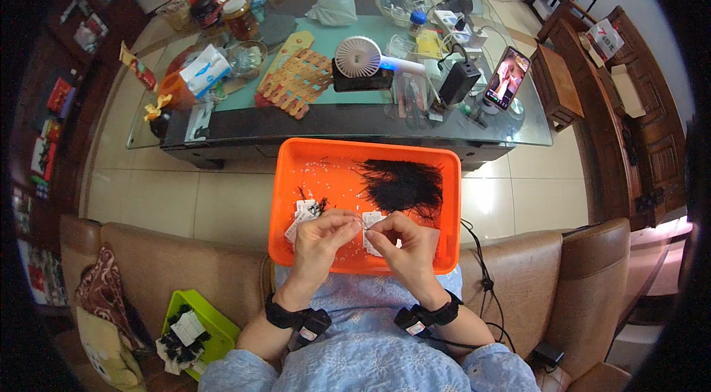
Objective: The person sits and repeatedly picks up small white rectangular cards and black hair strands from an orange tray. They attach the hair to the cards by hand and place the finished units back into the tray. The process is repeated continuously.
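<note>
An orange tray [275, 203] rests on my lap. Over its near half my left hand [324, 238] and my right hand [406, 242] meet, thumbs and forefingers pinched together. Between the fingertips runs a thin dark string [364, 228], only partly visible. White tags [372, 219] lie just under the right fingers, and more white tags [299, 216] with short black strings sit beside the left hand. A thick bundle of black strings [404, 185] fills the tray's far right. Small white specks are scattered on the tray floor.
Beyond the tray stands a glass table [355, 114] with a small fan [358, 57], a phone [508, 78] on a stand, a wooden slatted mat [298, 82], jars and cables. On the sofa [185, 244] to my left lies a green tray [222, 333] holding tags and black strings. A black cable [485, 282] runs at my right.
</note>
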A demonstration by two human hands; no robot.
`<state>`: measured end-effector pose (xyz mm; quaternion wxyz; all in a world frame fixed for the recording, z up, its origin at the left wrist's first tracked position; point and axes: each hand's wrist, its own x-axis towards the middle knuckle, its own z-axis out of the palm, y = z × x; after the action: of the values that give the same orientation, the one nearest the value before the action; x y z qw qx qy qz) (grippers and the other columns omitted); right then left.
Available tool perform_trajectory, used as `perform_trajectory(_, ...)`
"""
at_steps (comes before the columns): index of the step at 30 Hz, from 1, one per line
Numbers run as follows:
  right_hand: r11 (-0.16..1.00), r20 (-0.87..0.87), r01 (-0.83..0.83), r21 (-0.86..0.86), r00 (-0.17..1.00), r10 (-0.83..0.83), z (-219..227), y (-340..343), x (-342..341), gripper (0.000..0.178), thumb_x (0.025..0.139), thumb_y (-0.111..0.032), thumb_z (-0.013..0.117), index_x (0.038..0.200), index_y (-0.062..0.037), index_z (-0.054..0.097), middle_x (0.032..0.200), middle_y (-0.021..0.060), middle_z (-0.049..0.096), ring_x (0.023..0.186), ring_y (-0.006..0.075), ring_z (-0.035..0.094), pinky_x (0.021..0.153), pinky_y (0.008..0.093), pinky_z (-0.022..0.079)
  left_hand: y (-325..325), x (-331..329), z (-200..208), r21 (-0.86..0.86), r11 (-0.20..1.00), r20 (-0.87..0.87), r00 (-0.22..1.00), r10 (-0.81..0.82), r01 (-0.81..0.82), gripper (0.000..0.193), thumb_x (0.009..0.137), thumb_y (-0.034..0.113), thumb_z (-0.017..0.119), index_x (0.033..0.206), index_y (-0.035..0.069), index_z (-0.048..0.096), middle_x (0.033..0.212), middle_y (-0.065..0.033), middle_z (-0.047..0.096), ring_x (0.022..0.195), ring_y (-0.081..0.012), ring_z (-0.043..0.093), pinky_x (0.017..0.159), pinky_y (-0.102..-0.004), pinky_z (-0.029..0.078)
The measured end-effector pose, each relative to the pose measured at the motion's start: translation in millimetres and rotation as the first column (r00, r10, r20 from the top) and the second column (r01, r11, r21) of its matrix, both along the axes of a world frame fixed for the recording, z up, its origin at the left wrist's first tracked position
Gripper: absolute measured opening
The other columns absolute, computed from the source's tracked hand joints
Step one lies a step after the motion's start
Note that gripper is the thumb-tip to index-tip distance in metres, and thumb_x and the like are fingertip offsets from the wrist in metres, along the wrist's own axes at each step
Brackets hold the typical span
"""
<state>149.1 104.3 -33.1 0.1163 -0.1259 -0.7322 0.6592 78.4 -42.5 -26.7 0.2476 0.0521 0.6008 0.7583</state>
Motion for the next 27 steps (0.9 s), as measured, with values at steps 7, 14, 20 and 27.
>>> perform_trajectory(7, 1.0, -0.008, -0.021, 0.007, 1.0, 0.021, 3.6, -3.6, -5.2, 0.007, 0.085, -0.004, 0.07, 0.082, -0.0009, 0.064, 0.078, 0.0004, 0.057, 0.064, 0.0043, 0.05, 0.057, 0.0199, 0.04, 1.6, -1.9, -9.8, 0.101, 0.995, 0.081, 0.997, -0.005, -0.004, 0.012, 0.086, -0.001, 0.065, 0.096, -0.004, 0.072, 0.104, -0.0116, 0.065, 0.099, -0.0173, 0.061, 0.089, -0.0289, 0.048)
perform_trajectory(14, 0.998, 0.097, -0.056, 0.036, 0.994, 0.053, 3.1, 2.6, -9.0, 0.008, 0.083, -0.005, 0.071, 0.082, -0.0001, 0.065, 0.084, 0.0024, 0.059, 0.077, 0.0079, 0.054, 0.068, 0.0227, 0.043, 5.4, -5.3, -14.2, 0.182, 0.983, 0.1, 0.995, -0.022, 0.004, 0.011, 0.086, -0.001, 0.062, 0.092, -0.002, 0.071, 0.112, -0.0121, 0.063, 0.102, -0.0178, 0.059, 0.088, -0.0285, 0.046)
perform_trajectory(20, 0.981, -0.125, -0.187, -0.055, 0.976, 0.179, -4.7, 12.6, -13.8, 0.006, 0.083, -0.003, 0.069, 0.081, -0.0009, 0.064, 0.108, 0.0073, 0.058, 0.109, 0.0172, 0.052, 0.093, 0.0325, 0.041, 6.5, -14.2, -14.4, 0.123, 0.992, 0.072, 0.996, -0.045, 0.036, 0.01, 0.083, 0.003, 0.066, 0.089, -0.002, 0.072, 0.116, -0.0127, 0.06, 0.107, -0.018, 0.057, 0.093, -0.031, 0.044)
perform_trajectory(27, 0.676, -0.078, -0.229, -0.701, 0.966, 0.246, -11.0, 9.7, -18.9, 0.015, 0.089, -0.003, 0.064, 0.103, -0.0042, 0.059, 0.095, 0.0006, 0.061, 0.083, 0.0071, 0.059, 0.071, 0.0218, 0.048, 9.9, -19.2, -5.1, 0.187, 0.982, 0.13, 0.99, -0.051, 0.026, 0.008, 0.085, 0.003, 0.064, 0.088, 0.0, 0.07, 0.119, -0.013, 0.058, 0.105, -0.0186, 0.056, 0.094, -0.0322, 0.041)
